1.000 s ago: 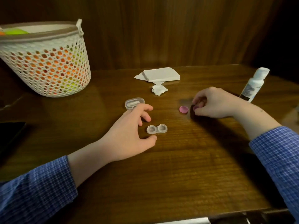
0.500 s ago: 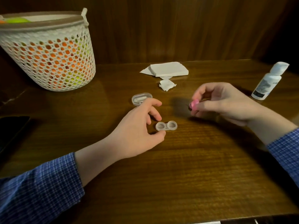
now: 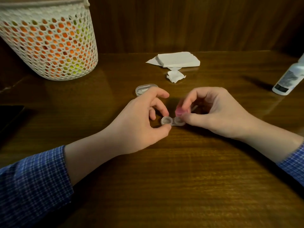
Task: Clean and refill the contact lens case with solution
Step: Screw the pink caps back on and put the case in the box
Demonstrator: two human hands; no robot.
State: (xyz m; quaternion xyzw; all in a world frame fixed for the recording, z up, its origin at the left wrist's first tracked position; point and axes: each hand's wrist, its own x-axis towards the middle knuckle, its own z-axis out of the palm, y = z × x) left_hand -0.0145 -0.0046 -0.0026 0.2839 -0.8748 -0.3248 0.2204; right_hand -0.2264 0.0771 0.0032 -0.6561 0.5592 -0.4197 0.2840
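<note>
A clear two-well contact lens case (image 3: 171, 121) lies on the wooden table (image 3: 164, 178), both wells uncapped. My left hand (image 3: 139, 122) pinches the case's left well between thumb and fingers. My right hand (image 3: 217, 112) pinches a pink cap (image 3: 180, 111) just above the right well, thumb touching the case's right end. The white solution bottle (image 3: 289, 78) leans at the far right edge, apart from both hands.
A clear oval lid or container (image 3: 143, 89) lies just behind my left hand. A stack of white tissues (image 3: 177, 59) and a crumpled piece (image 3: 175, 76) lie further back. A white mesh basket (image 3: 47, 40) stands at the back left. A dark flat object (image 3: 9, 116) lies at the left edge.
My right hand carried the pink cap left from the table to just above the case's right well. My left hand closed its fingers onto the case's left well.
</note>
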